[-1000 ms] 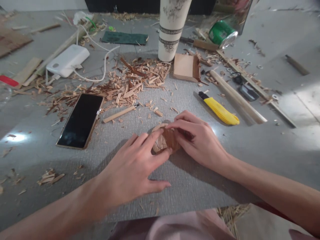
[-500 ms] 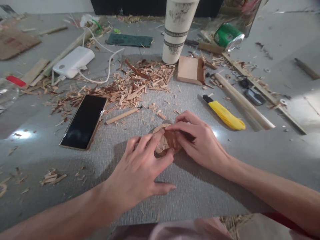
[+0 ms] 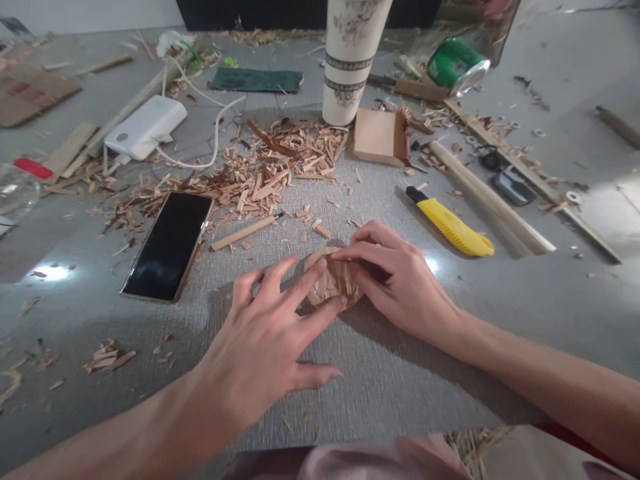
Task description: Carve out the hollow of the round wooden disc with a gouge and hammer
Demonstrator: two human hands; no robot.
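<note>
A small round wooden piece [image 3: 327, 283] with a carved surface lies on the grey table in front of me. My left hand [image 3: 280, 327] is spread, with two fingertips touching the piece's face and the thumb held apart. My right hand [image 3: 395, 273] grips the right edge of the piece between bent fingers and thumb, which hide that side. A thin wooden-handled carving tool [image 3: 245, 233] lies just beyond the left hand. To the right rests a yellow utility knife [image 3: 453, 227].
A phone [image 3: 170, 247] lies at the left, near a white power bank [image 3: 145, 127] with a cable. Wood shavings [image 3: 270, 173] are heaped beyond the hands. Farther back are a tall paper cup [image 3: 350, 60], a small open box [image 3: 380, 137] and a green can [image 3: 456, 65].
My left hand has shifted slightly left and its fingers have spread wider, uncovering more of the wooden piece. My right hand has barely moved.
</note>
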